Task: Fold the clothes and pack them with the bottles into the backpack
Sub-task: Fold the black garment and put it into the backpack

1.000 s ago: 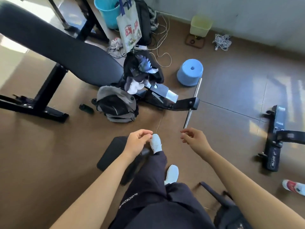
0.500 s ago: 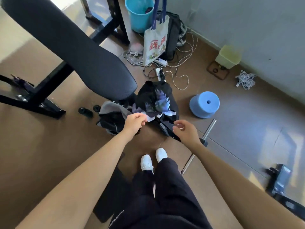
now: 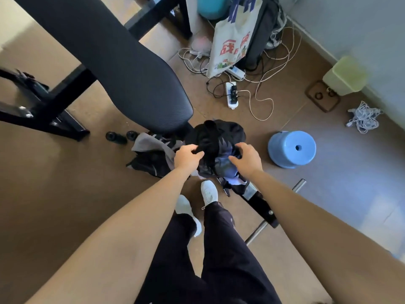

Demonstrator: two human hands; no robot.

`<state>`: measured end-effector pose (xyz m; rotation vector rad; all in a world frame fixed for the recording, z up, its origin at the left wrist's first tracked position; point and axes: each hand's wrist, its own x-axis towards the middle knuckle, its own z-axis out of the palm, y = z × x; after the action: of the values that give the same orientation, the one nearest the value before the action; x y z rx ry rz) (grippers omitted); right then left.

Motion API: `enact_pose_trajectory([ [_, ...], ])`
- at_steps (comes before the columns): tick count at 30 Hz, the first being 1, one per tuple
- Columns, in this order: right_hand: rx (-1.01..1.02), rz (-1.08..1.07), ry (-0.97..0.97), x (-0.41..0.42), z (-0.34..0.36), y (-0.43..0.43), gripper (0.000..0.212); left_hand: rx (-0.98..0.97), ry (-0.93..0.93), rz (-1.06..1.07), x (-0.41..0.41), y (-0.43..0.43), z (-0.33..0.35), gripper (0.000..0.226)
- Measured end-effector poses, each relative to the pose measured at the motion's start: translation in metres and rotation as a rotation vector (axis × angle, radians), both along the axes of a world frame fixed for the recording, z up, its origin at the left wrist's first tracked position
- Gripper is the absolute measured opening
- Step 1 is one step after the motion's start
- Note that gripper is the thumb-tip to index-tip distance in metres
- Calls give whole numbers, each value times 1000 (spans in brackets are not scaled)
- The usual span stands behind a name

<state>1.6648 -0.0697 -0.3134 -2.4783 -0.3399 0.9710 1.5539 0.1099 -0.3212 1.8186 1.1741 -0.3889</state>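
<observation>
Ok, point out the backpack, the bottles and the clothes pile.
backpack (image 3: 145,144), head view, grey top flap.
bottles (image 3: 117,138), head view, middle of left bottle.
clothes pile (image 3: 219,131), head view, black fabric on top.

Both bare arms extended forward and downward, hands set side by side, palms down.
The left forearm (image 3: 122,233) and the right forearm (image 3: 317,218) are seen converging from the lower corners towards the centre, with the wrists held nearly straight. The left hand (image 3: 188,159) is shown with its fingers (image 3: 195,150) curled into the black garment (image 3: 210,137), which is gripped at its near edge. The right hand (image 3: 247,159) is held just beside it, apart from it, the fingers arched and spread over the cloth and the thumb (image 3: 233,160) set apart; whether fabric is pinched there cannot be told.
</observation>
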Motion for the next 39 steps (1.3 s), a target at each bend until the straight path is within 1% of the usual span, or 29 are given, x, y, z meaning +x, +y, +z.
enact_pose_trajectory([
  [2, -1, -10, -43, 6, 4, 2, 24, 41, -57, 70, -1, 4, 1, 34],
  [3, 5, -27, -55, 9, 8, 4, 14, 36, -102, 96, -1, 6, 5, 32],
  [4, 13, -46, -64, 11, 12, 4, 9, 26, -152, 113, -2, 9, 9, 30],
  [6, 38, -106, -60, 14, 23, 7, 8, -23, -222, 174, -3, 17, 23, 27],
  [8, 104, -209, -26, 15, 37, 5, 9, -184, -262, 282, -5, 26, 35, 22],
  [10, 201, -305, 23, 14, 56, 5, 10, -350, -303, 346, -7, 32, 50, 18],
  [12, 289, -360, 42, 12, 79, 5, 19, -430, -333, 314, -7, 39, 67, 26],
  [14, 358, -361, 59, 11, 102, 6, 27, -439, -321, 202, -11, 46, 87, 24],
  [15, 398, -347, 76, 10, 114, 7, 27, -441, -287, 123, -15, 51, 93, 24],
  [16, 441, -319, 93, 11, 126, 7, 27, -457, -244, 32, -19, 56, 100, 32],
  [19, 527, -170, 132, 13, 160, 6, 24, -429, -46, -269, -41, 67, 108, 76],
  [20, 546, -111, 141, 13, 169, 6, 24, -444, -3, -340, -47, 67, 111, 81],
  [21, 554, -49, 140, 14, 177, 7, 23, -480, 31, -400, -52, 67, 110, 78],
  [22, 551, 14, 126, 15, 184, 7, 22, -497, 76, -453, -55, 66, 110, 64],
  [24, 523, 128, 93, 20, 193, 9, 20, -459, 121, -521, -57, 63, 111, 26],
  [25, 505, 178, 83, 23, 196, 10, 22, -415, 108, -524, -59, 63, 109, 23],
  [27, 468, 274, 86, 30, 200, 11, 27, -356, 104, -470, -56, 61, 106, 31],
  [29, 441, 363, 111, 34, 202, 13, 30, -253, 74, -495, -48, 57, 102, 62],
  [30, 426, 403, 126, 35, 203, 13, 31, -205, 20, -515, -41, 53, 102, 64],
  [32, 397, 473, 137, 35, 204, 11, 33, -166, -112, -471, -27, 43, 97, 52],
  [34, 390, 503, 122, 33, 204, 5, 40, -185, -190, -476, -15, 32, 94, 47],
  [36, 397, 519, 90, 31, 203, -2, 42, -209, -203, -524, -7, 19, 93, 47],
  [39, 382, 552, 30, 32, 200, -14, 38, -203, -169, -566, -8, 8, 88, 45],
])
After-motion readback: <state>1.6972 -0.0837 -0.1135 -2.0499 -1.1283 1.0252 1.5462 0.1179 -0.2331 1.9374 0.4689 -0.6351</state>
